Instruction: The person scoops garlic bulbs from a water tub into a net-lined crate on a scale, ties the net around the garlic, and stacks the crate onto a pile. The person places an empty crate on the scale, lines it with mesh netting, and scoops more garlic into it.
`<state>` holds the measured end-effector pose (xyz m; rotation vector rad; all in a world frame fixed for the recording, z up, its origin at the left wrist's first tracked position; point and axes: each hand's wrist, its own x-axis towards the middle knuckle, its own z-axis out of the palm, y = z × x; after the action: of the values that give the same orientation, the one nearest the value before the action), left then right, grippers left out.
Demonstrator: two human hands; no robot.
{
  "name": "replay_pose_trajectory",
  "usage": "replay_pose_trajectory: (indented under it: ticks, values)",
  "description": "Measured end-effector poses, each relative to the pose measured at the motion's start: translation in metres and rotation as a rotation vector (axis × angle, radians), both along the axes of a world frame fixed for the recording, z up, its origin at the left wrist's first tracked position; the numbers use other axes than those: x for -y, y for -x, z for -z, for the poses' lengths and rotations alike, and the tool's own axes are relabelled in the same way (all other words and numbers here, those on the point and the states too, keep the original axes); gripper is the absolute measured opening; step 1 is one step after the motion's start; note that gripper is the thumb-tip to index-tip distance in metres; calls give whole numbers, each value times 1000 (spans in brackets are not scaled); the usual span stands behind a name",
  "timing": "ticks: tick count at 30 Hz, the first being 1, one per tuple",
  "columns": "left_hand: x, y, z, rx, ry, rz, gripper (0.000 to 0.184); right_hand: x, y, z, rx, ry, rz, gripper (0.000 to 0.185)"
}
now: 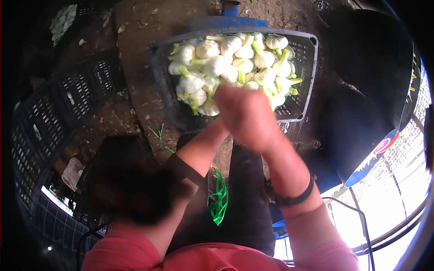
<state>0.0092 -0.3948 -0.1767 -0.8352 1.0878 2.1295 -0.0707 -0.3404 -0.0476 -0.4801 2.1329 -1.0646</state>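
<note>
A dark plastic crate [312,81] holds many white garlic bulbs [216,65] with short green stems. Fine green netting shows over part of the bulbs. My right hand [247,115], blurred by motion, is closed like a fist above the near side of the crate; whatever it grips is hidden. My left hand [223,125] meets it from the left, and its fingers are mostly covered by the right hand. Whether either hand touches the garlic, I cannot tell. Bright green strips [219,201] hang between my legs.
Black slatted crates [68,97] stand along the left. A blue support [230,9] shows behind the garlic crate. The brown floor [133,58] is littered with garlic skins and green scraps. A large dark shape [366,67] fills the right side.
</note>
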Motion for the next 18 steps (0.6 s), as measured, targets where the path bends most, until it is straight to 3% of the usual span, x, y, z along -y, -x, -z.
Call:
replay_pose_trajectory:
  ticks: [1,2,3,4,5,6,7,8,10,11,13,14,18]
  values:
    - [7,7,-14,258,-140,65,43,0,-15,-2,-101,75,-78,10]
    - [11,12,-24,515,-281,131,44,-9,-29,3,-32,219,27,10]
    - [2,9,-19,322,-155,158,41,-24,-38,3,35,365,129,11]
    - [-5,8,-26,408,-265,-56,36,-45,-38,-15,610,334,479,19]
    - [-9,6,-26,461,-411,-184,32,-73,-46,0,721,379,745,28]
    - [-13,3,-26,515,-558,-313,29,-88,-52,6,778,714,1241,28]
    - [-19,4,-32,534,-561,-456,26,-108,-69,28,654,588,1583,23]
    - [-27,2,-29,498,-653,-586,25,-126,-95,67,673,410,1627,22]
    - [-38,3,-25,453,-818,-802,25,-70,-95,63,1027,423,1495,20]
    - [-41,7,-27,450,-814,-805,25,-54,-118,91,884,549,1272,27]
    - [-44,11,-36,466,-780,-968,23,-30,-136,115,1051,763,951,37]
    - [-46,8,-34,467,-768,-971,23,-19,-128,113,1349,862,833,38]
    - [-41,6,-29,379,-923,-900,22,5,-116,113,1362,1027,1091,38]
